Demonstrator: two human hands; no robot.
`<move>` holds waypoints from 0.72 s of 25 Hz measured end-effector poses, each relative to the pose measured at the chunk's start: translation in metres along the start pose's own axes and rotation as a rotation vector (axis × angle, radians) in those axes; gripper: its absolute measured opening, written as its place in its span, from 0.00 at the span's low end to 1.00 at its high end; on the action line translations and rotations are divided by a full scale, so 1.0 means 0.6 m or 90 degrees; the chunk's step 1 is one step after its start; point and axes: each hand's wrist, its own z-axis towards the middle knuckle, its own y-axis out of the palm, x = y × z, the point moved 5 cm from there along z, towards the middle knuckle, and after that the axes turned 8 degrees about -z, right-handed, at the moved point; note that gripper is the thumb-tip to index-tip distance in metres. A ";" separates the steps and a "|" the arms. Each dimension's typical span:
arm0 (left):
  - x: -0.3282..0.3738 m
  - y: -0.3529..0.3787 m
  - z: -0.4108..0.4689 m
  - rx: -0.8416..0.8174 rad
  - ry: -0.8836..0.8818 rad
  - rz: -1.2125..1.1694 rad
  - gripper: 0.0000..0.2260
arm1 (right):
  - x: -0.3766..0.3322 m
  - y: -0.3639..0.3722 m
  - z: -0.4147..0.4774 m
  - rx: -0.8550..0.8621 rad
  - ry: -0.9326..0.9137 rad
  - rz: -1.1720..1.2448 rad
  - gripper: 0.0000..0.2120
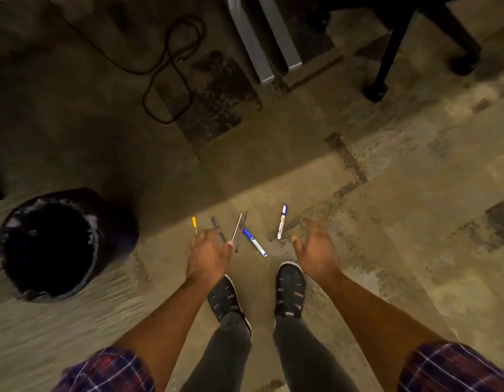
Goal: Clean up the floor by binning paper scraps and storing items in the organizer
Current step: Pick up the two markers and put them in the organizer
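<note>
Both hands were held out above the concrete floor point(386, 193): the left hand point(210, 254) with fingers loosely curled, whether gripping anything could not be told, and the right hand point(314, 250) spread wide and empty. Scattered just ahead, at twelve o'clock from the shoes point(290, 290), were seen a yellow pen point(194, 224), a dark pen point(214, 221), two thin rods point(241, 229), a blue marker point(255, 242) and a white marker point(282, 222). A black-lined bin point(50, 244) stood at nine o'clock.

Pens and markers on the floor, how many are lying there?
6: yellow pen far left, dark pen by the left hand, two thin sticks mid, blue marker, white marker right. Hands may hide more.
</note>
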 end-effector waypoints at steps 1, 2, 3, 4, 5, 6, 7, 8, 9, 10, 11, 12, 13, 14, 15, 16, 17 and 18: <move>-0.014 0.039 0.025 -0.014 -0.010 -0.021 0.19 | 0.012 0.037 0.025 -0.010 -0.006 -0.003 0.24; -0.027 0.073 0.047 -0.027 -0.035 -0.049 0.17 | 0.022 0.071 0.047 -0.022 -0.008 0.003 0.24; -0.045 0.110 0.073 -0.033 -0.068 -0.089 0.15 | 0.033 0.110 0.073 -0.032 -0.007 0.009 0.24; -0.059 0.139 0.098 -0.033 -0.101 -0.128 0.12 | 0.041 0.139 0.098 -0.036 -0.007 0.017 0.24; -0.067 0.165 0.122 -0.030 -0.125 -0.160 0.09 | 0.048 0.167 0.124 -0.040 -0.003 0.023 0.25; -0.079 0.196 0.149 -0.033 -0.154 -0.178 0.07 | 0.055 0.195 0.151 -0.040 0.004 0.029 0.24; -0.095 0.231 0.177 -0.043 -0.181 -0.182 0.07 | 0.062 0.220 0.179 -0.041 0.016 0.038 0.22; -0.106 0.266 0.203 -0.067 -0.205 -0.174 0.10 | 0.068 0.244 0.207 -0.047 0.033 0.044 0.20; -0.116 0.300 0.224 -0.095 -0.225 -0.169 0.14 | 0.072 0.264 0.233 -0.057 0.054 0.047 0.18; -0.127 0.335 0.242 -0.113 -0.253 -0.174 0.16 | 0.077 0.287 0.259 -0.066 0.077 0.047 0.17; -0.138 0.367 0.258 -0.117 -0.276 -0.197 0.17 | 0.083 0.305 0.283 -0.069 0.100 0.047 0.16; -0.139 0.390 0.268 -0.110 -0.294 -0.223 0.16 | 0.088 0.318 0.303 -0.066 0.121 0.045 0.16; -0.145 0.414 0.276 -0.100 -0.314 -0.244 0.16 | 0.093 0.333 0.323 -0.060 0.140 0.040 0.17; -0.150 0.436 0.279 -0.093 -0.334 -0.252 0.17 | 0.097 0.345 0.339 -0.049 0.159 0.034 0.17; -0.156 0.460 0.283 -0.093 -0.346 -0.256 0.18 | 0.100 0.358 0.355 -0.034 0.175 0.031 0.18; -0.165 0.487 0.289 -0.104 -0.349 -0.263 0.21 | 0.100 0.369 0.367 -0.017 0.188 0.032 0.20; -0.182 0.518 0.299 -0.105 -0.342 -0.278 0.25 | 0.098 0.378 0.376 -0.003 0.195 0.035 0.21; -0.196 0.541 0.305 -0.096 -0.334 -0.284 0.29 | 0.095 0.386 0.382 0.006 0.197 0.033 0.22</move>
